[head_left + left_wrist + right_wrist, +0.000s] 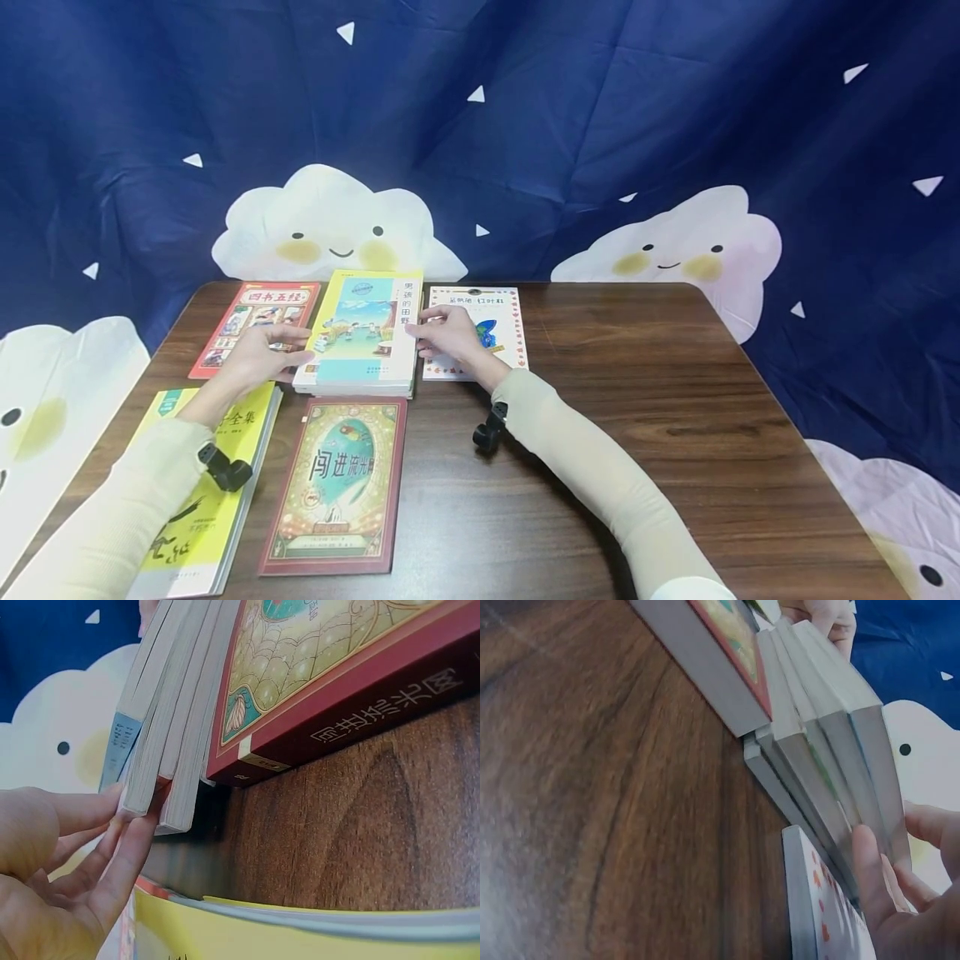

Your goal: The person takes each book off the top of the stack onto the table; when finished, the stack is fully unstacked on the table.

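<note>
A stack of several books [360, 329] lies toward the back of the table, topped by a light-blue and white picture-cover book with a yellow edge. My left hand [251, 358] grips the stack's left side; in the left wrist view its thumb and fingers pinch the upper books near a corner. From the opposite side, my right hand [453, 337] holds the stack's upper books, thumb by the top cover and fingers along the page edges [855, 780]. Beneath the right hand lies a white book with a red leaf border [512, 333].
A dark-red framed book [337, 483] lies in front of the stack. At front left is a thick yellow book [206, 525], partly under the left forearm. A red book [262, 300] lies at back left. The wooden table [637, 400] meets a blue cloud-patterned curtain [525, 167].
</note>
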### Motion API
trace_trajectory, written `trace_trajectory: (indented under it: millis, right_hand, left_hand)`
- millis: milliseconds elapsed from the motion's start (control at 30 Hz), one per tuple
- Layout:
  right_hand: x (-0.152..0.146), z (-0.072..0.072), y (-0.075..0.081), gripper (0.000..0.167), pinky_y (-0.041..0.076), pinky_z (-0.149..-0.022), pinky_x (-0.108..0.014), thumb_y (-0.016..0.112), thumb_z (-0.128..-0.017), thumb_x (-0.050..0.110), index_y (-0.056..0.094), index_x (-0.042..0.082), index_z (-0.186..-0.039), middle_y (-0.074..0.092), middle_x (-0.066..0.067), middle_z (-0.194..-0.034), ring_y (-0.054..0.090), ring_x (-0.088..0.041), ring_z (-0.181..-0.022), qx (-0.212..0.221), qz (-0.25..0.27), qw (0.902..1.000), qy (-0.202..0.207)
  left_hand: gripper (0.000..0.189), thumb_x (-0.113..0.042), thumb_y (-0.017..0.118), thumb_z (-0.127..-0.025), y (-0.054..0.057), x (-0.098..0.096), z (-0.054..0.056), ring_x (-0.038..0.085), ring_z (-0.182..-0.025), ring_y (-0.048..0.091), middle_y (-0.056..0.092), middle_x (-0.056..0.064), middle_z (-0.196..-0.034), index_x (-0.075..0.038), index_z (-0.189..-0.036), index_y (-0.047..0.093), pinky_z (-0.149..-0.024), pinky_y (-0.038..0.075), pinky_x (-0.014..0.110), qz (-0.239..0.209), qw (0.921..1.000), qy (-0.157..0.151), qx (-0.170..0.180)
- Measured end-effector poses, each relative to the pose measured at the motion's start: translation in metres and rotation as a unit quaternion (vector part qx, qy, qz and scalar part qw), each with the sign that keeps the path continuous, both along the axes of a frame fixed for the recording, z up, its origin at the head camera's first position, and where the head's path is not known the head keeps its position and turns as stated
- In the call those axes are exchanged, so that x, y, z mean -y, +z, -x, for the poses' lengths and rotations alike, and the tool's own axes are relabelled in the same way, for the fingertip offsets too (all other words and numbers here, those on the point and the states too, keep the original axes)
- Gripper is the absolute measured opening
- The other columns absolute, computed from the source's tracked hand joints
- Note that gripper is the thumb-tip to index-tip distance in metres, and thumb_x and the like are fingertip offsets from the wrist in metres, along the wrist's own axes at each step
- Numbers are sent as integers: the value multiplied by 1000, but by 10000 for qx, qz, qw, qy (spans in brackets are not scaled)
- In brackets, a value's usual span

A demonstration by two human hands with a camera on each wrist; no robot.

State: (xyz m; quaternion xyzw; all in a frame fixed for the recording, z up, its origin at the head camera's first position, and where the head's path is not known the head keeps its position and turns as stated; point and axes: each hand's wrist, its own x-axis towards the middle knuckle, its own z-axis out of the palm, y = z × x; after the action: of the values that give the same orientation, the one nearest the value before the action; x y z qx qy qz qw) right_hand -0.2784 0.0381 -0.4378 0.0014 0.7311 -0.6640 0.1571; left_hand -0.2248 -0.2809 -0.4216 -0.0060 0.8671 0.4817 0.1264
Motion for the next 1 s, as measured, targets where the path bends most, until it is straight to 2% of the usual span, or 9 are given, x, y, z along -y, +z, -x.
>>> trace_trajectory:
  millis: [67, 167, 300, 400, 500, 633, 767, 1000]
  right_hand:
    - [0, 1, -1, 48, 67, -67, -26, 83, -91, 16, 65, 1, -134, 73, -7, -96, 72, -12, -67, 114, 0, 9999, -2]
    - [-3, 3, -1, 50, 67, -70, -27, 82, -93, 14, 63, 2, -138, 74, -9, -104, 73, -13, -71, 298, 31, 9995, 45]
    - [-11, 4, -2, 56, 68, -81, -31, 77, -95, 10, 57, 2, -146, 74, -21, -124, 79, -22, -93, 462, 182, 9986, 198]
    - [-21, 1, -2, 57, 68, -84, -33, 74, -96, 6, 54, 2, -149, 72, -25, -130, 79, -27, -104, 536, 332, 9977, 269]
    - [-32, -5, -1, 57, 68, -81, -32, 73, -95, 5, 54, 3, -149, 73, -23, -127, 79, -23, -97, 641, 503, 9964, 214]
    - [-53, -20, 3, 57, 68, -78, -33, 70, -96, 1, 52, 4, -149, 75, -17, -113, 78, -17, -88, 848, 835, 9928, 103]
    - [-78, -41, 8, 57, 69, -75, -34, 68, -96, -2, 48, 3, -149, 74, -9, -102, 77, -16, -86, 945, 1062, 9898, 111]
    - [-123, -87, 15, 57, 68, -74, -34, 64, -97, -4, 39, 1, -148, 75, -1, -100, 76, -14, -88, 824, 1155, 9891, 387]
  left_hand:
    - [58, -15, 73, -101, 0, 0, 0, 13, -95, 75, 50, 32, -150, 4, -151, 51, -80, 68, 32, -3, 10000, -1, 11]
    - [58, -15, 72, -101, 0, -1, 0, 13, -95, 75, 51, 32, -150, 4, -151, 51, -80, 68, 32, -30, 10000, 7, 35]
    - [56, -12, 71, -101, 0, -3, 1, 13, -96, 74, 52, 32, -149, 4, -151, 52, -80, 68, 32, -45, 10000, -5, 10]
    - [55, -12, 71, -101, 0, -2, 1, 13, -96, 73, 52, 32, -148, 4, -150, 52, -80, 68, 32, -54, 10000, -14, -2]
    - [55, -12, 71, -101, -1, -2, 1, 13, -95, 73, 52, 31, -148, 4, -150, 52, -79, 68, 32, -54, 10000, 6, 16]
    - [56, -12, 72, -101, -1, -2, 2, 13, -96, 73, 52, 31, -149, 3, -151, 52, -81, 68, 32, -49, 10000, 22, 49]
    - [57, -13, 72, -100, -1, -3, 2, 12, -95, 72, 52, 31, -149, 3, -151, 52, -81, 68, 31, -66, 10000, 40, 60]
    - [57, -12, 72, -101, 0, -1, 1, 11, -94, 72, 51, 31, -149, 3, -151, 51, -80, 68, 31, -52, 9999, 52, 74]
